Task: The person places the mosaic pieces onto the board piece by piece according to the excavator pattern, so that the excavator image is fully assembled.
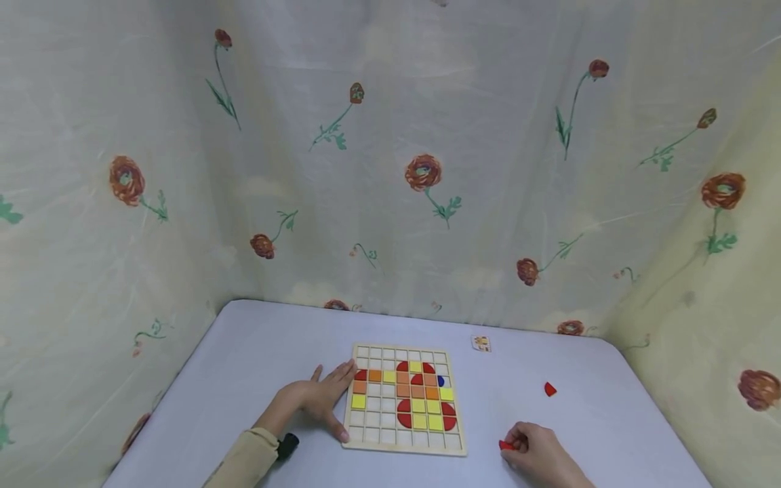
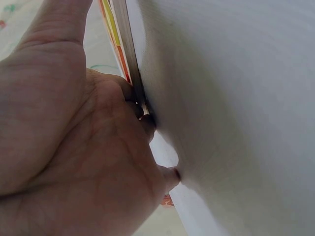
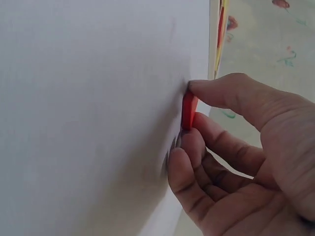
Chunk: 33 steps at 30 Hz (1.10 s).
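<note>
A square wooden grid board (image 1: 372,444) lies on the table, with red, yellow and orange pieces and one blue piece in some of its cells. Along its left edge rests my left hand (image 1: 326,400), fingers spread, thumb at the near left corner. The left wrist view shows the palm (image 2: 98,147) beside the board's side. To the right of the board, my right hand (image 1: 537,451) pinches a red quarter-circle piece (image 3: 188,112) between thumb and fingers, right at the tabletop. A second red quarter-circle piece (image 1: 550,389) lies farther back on the right.
A small printed card (image 1: 481,343) lies behind the board, to its right. The white table (image 1: 274,325) is bordered by a flowered curtain (image 1: 378,203) at the back and sides. A black object (image 1: 288,446) shows at the left wrist.
</note>
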Available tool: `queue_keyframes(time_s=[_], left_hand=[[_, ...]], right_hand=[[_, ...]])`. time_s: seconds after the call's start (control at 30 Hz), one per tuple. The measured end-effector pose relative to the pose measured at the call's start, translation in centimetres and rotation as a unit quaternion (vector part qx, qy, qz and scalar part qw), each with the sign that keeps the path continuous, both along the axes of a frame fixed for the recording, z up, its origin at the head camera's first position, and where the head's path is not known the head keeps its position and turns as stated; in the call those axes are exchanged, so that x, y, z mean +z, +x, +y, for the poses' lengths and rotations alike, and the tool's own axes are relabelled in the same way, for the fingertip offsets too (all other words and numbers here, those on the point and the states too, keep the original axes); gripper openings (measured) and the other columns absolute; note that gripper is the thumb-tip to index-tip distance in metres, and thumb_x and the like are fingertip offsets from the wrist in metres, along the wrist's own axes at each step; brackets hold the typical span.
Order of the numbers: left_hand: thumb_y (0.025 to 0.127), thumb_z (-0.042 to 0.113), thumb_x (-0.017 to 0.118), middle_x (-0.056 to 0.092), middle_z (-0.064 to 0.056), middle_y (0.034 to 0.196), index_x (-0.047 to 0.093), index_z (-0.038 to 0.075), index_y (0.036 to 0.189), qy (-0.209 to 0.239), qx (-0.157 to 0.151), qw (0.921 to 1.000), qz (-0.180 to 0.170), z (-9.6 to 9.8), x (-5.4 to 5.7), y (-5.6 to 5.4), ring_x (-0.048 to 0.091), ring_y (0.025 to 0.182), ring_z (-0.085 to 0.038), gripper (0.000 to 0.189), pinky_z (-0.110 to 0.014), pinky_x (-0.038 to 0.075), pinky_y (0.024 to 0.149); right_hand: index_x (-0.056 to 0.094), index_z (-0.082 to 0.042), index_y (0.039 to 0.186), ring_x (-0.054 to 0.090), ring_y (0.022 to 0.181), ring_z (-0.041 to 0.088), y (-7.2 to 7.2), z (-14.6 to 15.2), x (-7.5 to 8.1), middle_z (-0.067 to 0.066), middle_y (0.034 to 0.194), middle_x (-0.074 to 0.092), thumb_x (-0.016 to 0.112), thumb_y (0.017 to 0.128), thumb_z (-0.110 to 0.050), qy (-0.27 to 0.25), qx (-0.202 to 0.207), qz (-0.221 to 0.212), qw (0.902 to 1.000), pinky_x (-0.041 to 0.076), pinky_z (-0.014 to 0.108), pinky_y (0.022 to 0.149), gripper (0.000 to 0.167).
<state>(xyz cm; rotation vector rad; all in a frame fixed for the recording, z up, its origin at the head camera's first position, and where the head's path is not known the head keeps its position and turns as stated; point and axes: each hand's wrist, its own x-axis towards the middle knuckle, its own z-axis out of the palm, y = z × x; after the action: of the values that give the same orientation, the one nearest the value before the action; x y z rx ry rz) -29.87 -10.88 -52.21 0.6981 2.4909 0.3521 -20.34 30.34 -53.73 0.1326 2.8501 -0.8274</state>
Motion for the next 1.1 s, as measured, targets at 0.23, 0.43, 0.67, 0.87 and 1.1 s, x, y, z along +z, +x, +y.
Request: queue_keyframes(time_s=[0.23, 0.43, 0.67, 0.87, 1.1], left_hand=[[0.067, 0.063, 0.077, -0.001, -0.008, 0.164, 0.006, 0.009, 0.156, 0.006, -0.002, 1.0, -0.004, -0.1, -0.3, 0.0, -0.002, 0.152, -0.025, 0.127, -0.061, 0.001, 0.118], [0.066, 0.061, 0.079, 0.001, -0.008, 0.164, 0.008, 0.009, 0.156, 0.004, 0.004, 1.0, 0.002, 0.1, -0.3, -0.1, 0.0, 0.152, -0.025, 0.126, -0.062, 0.001, 0.117], [0.065, 0.064, 0.077, 0.002, -0.008, 0.164, 0.01, 0.009, 0.156, -0.006, 0.005, 0.9999, 0.009, 0.2, -0.3, -0.1, 0.001, 0.152, -0.024, 0.126, -0.061, 0.003, 0.118], [0.065, 0.064, 0.077, 0.003, -0.007, 0.164, 0.011, 0.01, 0.156, -0.006, 0.005, 0.9999, 0.007, 0.3, -0.4, -0.1, 0.001, 0.152, -0.024, 0.125, -0.063, 0.004, 0.117], [0.066, 0.064, 0.076, 0.002, -0.008, 0.164, 0.009, 0.009, 0.156, -0.008, 0.001, 1.0, 0.004, 0.2, -0.1, 0.0, 0.001, 0.152, -0.024, 0.125, -0.063, 0.003, 0.117]], right_hand=[[0.065, -0.007, 0.09, 0.05, 0.07, 0.013, -1.2, -4.5, 0.7, 0.0, 0.074, 0.056, 0.08, 0.078, -0.023, -0.039, 0.025, -0.001, 0.9989, 0.045, 0.022, 0.061, 0.025], [0.065, -0.009, 0.089, 0.051, 0.068, 0.008, -2.1, -10.7, 1.6, -0.004, 0.076, 0.058, 0.079, 0.079, -0.023, -0.086, 0.152, 0.065, 0.9824, 0.044, 0.018, 0.057, 0.022], [0.067, -0.012, 0.088, 0.051, 0.066, 0.003, -3.7, -17.9, 1.4, -0.007, 0.075, 0.06, 0.078, 0.081, -0.024, -0.11, 0.227, 0.08, 0.9645, 0.045, 0.016, 0.058, 0.018], [0.069, -0.012, 0.09, 0.052, 0.068, 0.005, -4.5, -21.7, 1.0, -0.008, 0.076, 0.06, 0.077, 0.082, -0.022, -0.111, 0.225, 0.055, 0.9664, 0.046, 0.018, 0.061, 0.015], [0.069, -0.012, 0.088, 0.049, 0.071, 0.005, -4.9, -23.0, 0.3, -0.006, 0.079, 0.058, 0.077, 0.082, -0.019, -0.092, 0.219, 0.064, 0.9694, 0.045, 0.018, 0.061, 0.012]])
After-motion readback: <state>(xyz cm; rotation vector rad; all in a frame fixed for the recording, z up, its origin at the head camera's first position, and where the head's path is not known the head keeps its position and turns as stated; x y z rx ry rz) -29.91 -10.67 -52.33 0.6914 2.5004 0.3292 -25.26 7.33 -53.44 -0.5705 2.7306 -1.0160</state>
